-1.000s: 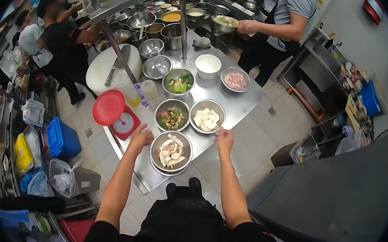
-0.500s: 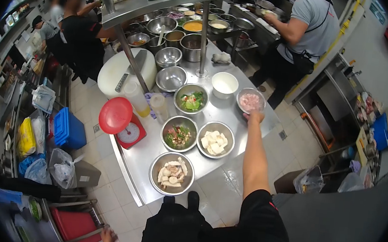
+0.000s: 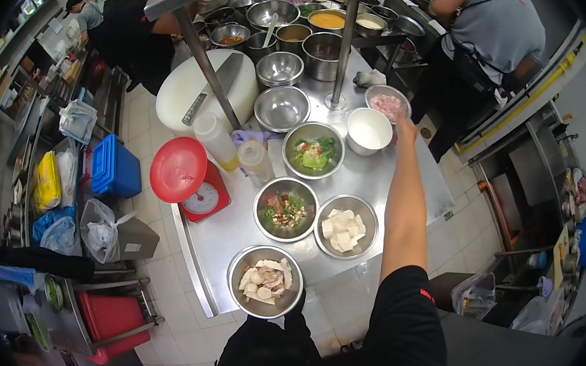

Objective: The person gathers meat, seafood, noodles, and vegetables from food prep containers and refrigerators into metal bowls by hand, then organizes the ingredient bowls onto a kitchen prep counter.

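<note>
My right hand (image 3: 406, 126) reaches to the far side of the steel table (image 3: 407, 173) and grips the near rim of a metal bowl of pink raw meat (image 3: 386, 106). Beside that bowl stands a white tub (image 3: 368, 132) with white contents. Nearer to me are a bowl of green leaves with chopped bits (image 3: 314, 151), a bowl of chopped herbs and minced pieces (image 3: 286, 210) and a bowl of white tofu-like chunks (image 3: 346, 227). At the front edge sits a bowl of pale mushroom-like pieces (image 3: 265, 281). My left hand is out of view.
A red kitchen scale (image 3: 205, 199), squeeze bottles (image 3: 256, 160) and a round white cutting board (image 3: 174, 94) with a cleaver (image 3: 211, 90) occupy the left side. A metal post (image 3: 346, 47) rises from the table. Two co-workers (image 3: 135, 27) (image 3: 490, 40) stand beyond.
My right hand has moved the bowl of meat farther away, to behind the white tub. My left hand has left the view at lower left. The camera has shifted.
</note>
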### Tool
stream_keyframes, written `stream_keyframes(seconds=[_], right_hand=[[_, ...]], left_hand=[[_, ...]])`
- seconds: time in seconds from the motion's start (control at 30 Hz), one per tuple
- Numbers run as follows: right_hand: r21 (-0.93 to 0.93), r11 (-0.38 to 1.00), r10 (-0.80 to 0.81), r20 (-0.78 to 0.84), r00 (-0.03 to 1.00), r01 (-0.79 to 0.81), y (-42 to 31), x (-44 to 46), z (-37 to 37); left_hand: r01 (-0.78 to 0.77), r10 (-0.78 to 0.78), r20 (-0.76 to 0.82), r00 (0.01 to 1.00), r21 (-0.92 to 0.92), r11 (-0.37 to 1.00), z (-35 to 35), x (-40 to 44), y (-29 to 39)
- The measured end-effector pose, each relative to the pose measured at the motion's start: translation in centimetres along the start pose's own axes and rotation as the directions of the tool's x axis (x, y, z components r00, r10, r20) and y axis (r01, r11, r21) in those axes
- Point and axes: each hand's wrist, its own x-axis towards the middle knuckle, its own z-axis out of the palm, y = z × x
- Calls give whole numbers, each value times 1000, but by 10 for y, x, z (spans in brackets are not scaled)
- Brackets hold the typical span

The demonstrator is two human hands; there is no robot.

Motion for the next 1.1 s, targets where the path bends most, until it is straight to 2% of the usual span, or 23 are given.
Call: stream_keyframes(seconds=[0.03, 0.1, 0.17, 0.3, 0.43, 0.47, 0.57, 0.6, 0.67, 0.7, 0.8, 0.83, 0.9, 0.93, 1.0, 1.07, 1.1], right_hand=[[-67, 998, 6, 39, 999, -3, -4, -7, -6], [-409, 891, -140, 169, 976, 199, 0, -34, -10], [-363, 870, -249, 259, 933, 333, 18, -53, -23], [-115, 942, -301, 125, 945, 315, 37, -108, -77], [54, 944, -323, -63, 944, 326, 75, -160, -145], [82, 942, -316, -111, 942, 325, 82, -169, -159], [135, 916, -334, -263, 905, 378, 99, -182, -183], [135, 920, -322, -281, 904, 369, 101, -182, -190], [97, 909, -361, -306, 881, 406, 106, -178, -198], [76, 903, -381, -314, 870, 423, 104, -179, -201], [-13, 957, -287, -204, 936, 290, 95, -192, -208], [-219, 873, -474, -176, 863, 435, 102, -191, -210], [-562, 528, -771, -5, 636, 636, 118, -186, -212], [-523, 673, -547, 124, 828, 523, 122, -186, -216], [-610, 585, -514, 229, 826, 534, 131, -186, -220], [-561, 623, -508, 239, 827, 545, 135, -181, -225], [-461, 697, -520, 201, 830, 548, 135, -176, -226]], left_hand=[[-15, 15, 16, 1000, 1, 1000, 2, 5, 4], [-56, 56, 46, 997, 0, 998, 7, 20, 13], [-116, 117, 75, 990, -15, 993, 8, 38, 20], [-206, 211, 128, 969, -51, 977, 4, 70, 38], [-212, 215, 195, 957, -34, 977, 23, 79, 68], [-299, 312, 219, 924, -91, 950, 29, 85, 68], [-525, 352, 508, 786, 249, 814, 27, 94, 97], [-198, 159, 330, 931, 89, 976, 36, 87, 85], [-238, 205, 284, 937, 87, 967, 48, 48, 106], [-258, 228, 260, 938, 88, 962, 62, -4, 131], [-245, 177, 320, 931, 188, 951, 49, 47, 128], [-252, 185, 333, 925, 172, 952, 47, 50, 125], [-270, 209, 358, 910, 129, 954, 48, 52, 124], [-294, 224, 356, 907, 153, 944, 50, 52, 121], [-335, 248, 354, 902, 208, 919, 52, 49, 115], [-306, 200, 389, 899, 234, 923, 51, 64, 108], [-294, 176, 407, 896, 247, 924, 52, 73, 104]])
